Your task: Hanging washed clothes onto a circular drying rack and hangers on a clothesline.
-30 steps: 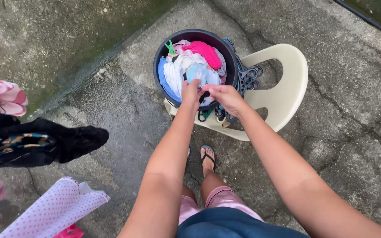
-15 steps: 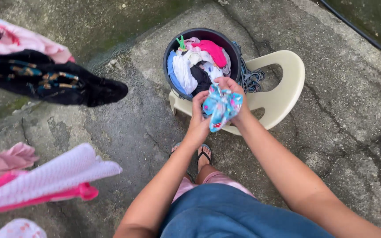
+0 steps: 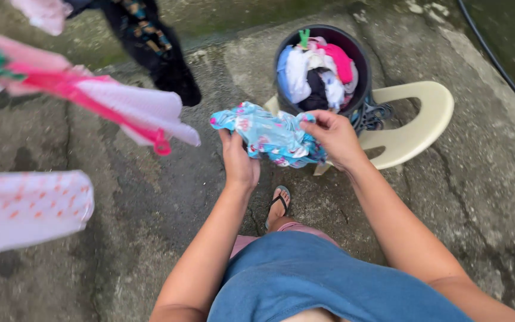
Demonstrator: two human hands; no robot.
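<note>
Left hand [image 3: 241, 162] and right hand [image 3: 333, 136] on light-blue patterned cloth [image 3: 269, 134]

Blue shirt [image 3: 323, 280], pink shorts [image 3: 257, 238], flip-flop [image 3: 278, 200]

The concrete floor [image 3: 150, 197] is grey, rough and cracked, with darker damp patches and a greenish strip along its far edge. Just beyond the right hand [image 3: 336, 138] a cream plastic chair [image 3: 409, 128] stands on it, and a dark bucket [image 3: 360, 65] heaped with clothes sits on the chair's seat. Below both hands, nearer the person, a foot in a flip-flop [image 3: 278, 204] rests flat on the concrete. Far to the right of the right hand, a black hose [image 3: 496, 59] lies across the corner.
</note>
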